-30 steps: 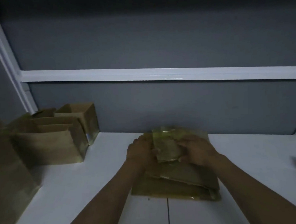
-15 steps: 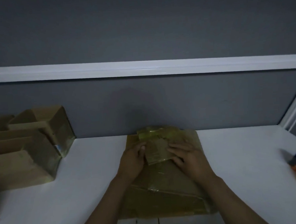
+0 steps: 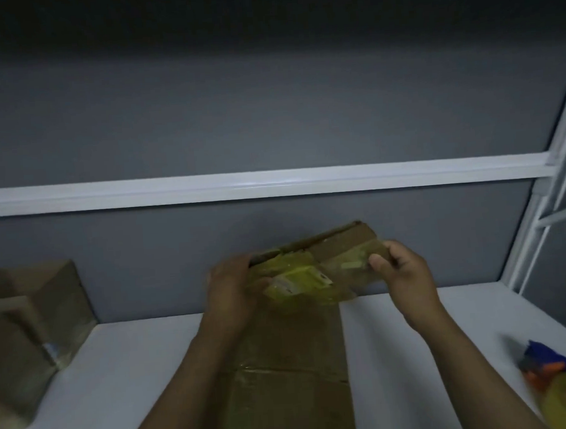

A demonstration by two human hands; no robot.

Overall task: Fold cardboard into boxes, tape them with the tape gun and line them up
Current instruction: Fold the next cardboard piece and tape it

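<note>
dim, blurred at the edges. gripping the left end of a flattened cardboard (image 3: 342,249) with the left hand (image 3: 233,286), fingers curled round its edge. pinching the right end with the right hand (image 3: 399,273), thumb in front, fingers behind. held up clear of the table (image 3: 119,370) at centre, before the grey wall, tilted with the right end higher. patched with yellowish tape. below it, flat on the table and reaching the near edge, a stack (image 3: 293,377) of more brown sheets. far left, folded boxes (image 3: 41,312) standing close together. near right, on the table, a blue and orange tape gun (image 3: 559,383).
</note>
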